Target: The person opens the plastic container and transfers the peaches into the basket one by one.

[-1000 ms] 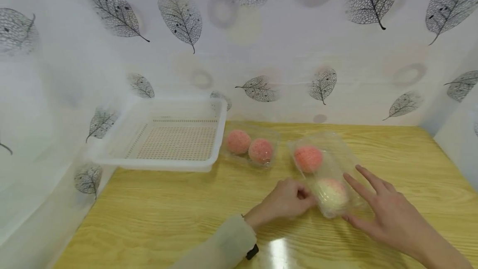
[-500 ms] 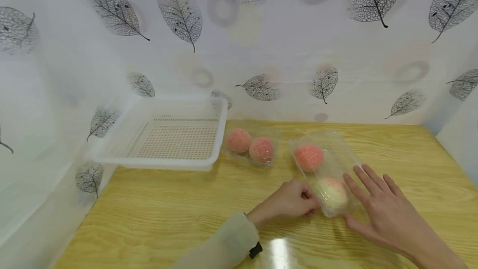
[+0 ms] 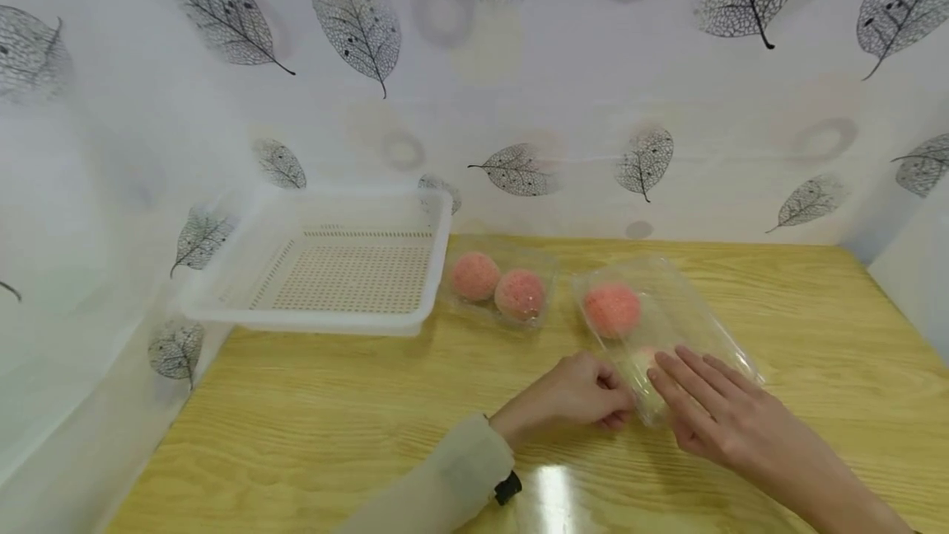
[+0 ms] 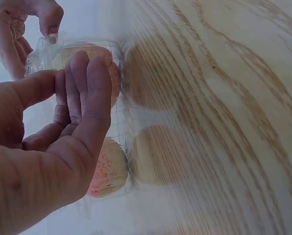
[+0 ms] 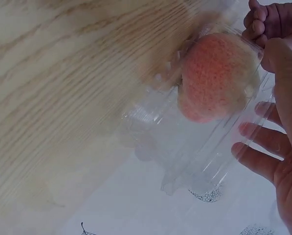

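A clear plastic box [image 3: 670,303] with two pink and pale-yellow peaches lies at the right of the table. One peach [image 3: 612,309] sits toward its back; a nearer peach [image 5: 219,76] is partly under my right hand. My left hand [image 3: 586,392] pinches the box's near left edge between thumb and index finger, the other fingers bent. My right hand [image 3: 730,419] lies over the box's near right part, fingers fairly straight against the clear lid. The right wrist view has its fingers spread along the plastic, with my left hand beyond.
A second clear box [image 3: 550,270] with two pink peaches [image 3: 475,276] stands left of the first. Beside it is a white perforated plastic basket [image 3: 381,322]. The wood-grain table [image 3: 296,427] ends at a leaf-patterned backdrop [image 3: 563,89].
My right hand has moved left from beside the box to over the lid, its fingers closer together, covering most of the nearer peach. My left hand stays at the box edge.
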The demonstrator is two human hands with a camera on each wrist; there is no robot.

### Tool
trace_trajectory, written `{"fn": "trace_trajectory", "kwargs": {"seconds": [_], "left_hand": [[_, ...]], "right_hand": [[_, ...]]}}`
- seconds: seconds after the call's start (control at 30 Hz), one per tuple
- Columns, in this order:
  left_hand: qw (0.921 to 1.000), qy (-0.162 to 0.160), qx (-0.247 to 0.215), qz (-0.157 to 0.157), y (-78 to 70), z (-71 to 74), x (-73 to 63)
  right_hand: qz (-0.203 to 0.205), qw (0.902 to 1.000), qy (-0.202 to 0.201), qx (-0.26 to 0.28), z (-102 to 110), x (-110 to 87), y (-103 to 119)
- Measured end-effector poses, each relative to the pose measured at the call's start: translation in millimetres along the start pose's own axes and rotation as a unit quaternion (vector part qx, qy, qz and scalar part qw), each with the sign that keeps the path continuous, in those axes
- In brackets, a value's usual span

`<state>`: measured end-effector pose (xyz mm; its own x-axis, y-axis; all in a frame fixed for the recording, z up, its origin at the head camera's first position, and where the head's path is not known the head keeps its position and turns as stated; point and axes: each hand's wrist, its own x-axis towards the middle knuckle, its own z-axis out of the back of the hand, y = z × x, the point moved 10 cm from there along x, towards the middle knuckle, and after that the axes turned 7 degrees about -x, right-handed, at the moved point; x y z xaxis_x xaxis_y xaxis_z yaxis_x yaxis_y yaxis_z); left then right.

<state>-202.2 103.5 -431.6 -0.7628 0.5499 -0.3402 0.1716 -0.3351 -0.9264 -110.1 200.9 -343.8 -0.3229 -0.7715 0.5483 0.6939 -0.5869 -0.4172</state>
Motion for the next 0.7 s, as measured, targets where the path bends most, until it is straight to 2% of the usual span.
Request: {"fn": "trace_trajectory", "kwargs": {"seconds": [0.47, 0.7], "left_hand": [[0.9958, 0.026, -0.084, 0.026, 4.3, -4.1, 2.9], [0.9956, 0.022, -0.089, 0.020, 2.9, -4.9, 3.4]], "right_hand": [[0.003, 0.9989, 0.003, -0.046, -10.6, -5.0, 4.3], [0.008, 0.9972, -0.007, -0.074, -13.6, -4.6, 6.3]]}}
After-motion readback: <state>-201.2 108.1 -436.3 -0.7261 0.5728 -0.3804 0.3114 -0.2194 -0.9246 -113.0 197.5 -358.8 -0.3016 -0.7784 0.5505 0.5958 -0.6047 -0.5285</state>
